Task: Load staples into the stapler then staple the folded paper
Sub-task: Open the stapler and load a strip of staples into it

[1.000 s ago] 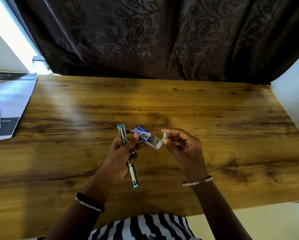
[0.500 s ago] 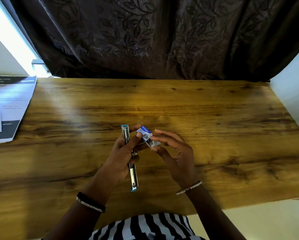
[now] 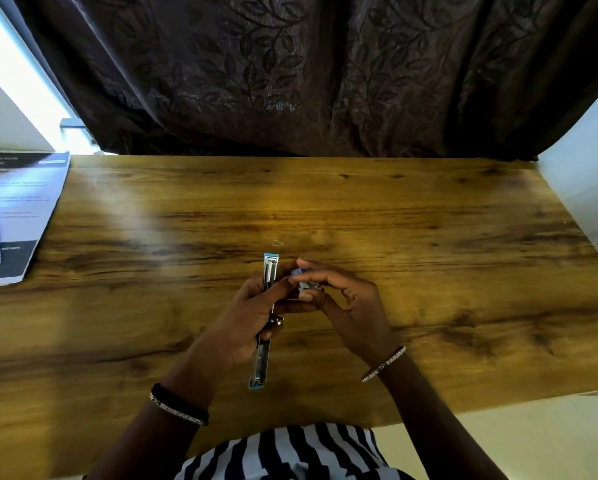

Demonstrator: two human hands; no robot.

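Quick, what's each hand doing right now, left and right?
Left hand: closed around the opened stapler.
Right hand: fingers pinched on the small staple box.

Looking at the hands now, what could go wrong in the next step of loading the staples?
1. The left hand holds both the opened stapler and the small staple box above the table; a crowded grip like this could let the box slip and spill.
2. The right hand covers the box, so a strip may snap or drop unseen.
3. The paper lies far left, an awkward reach later.
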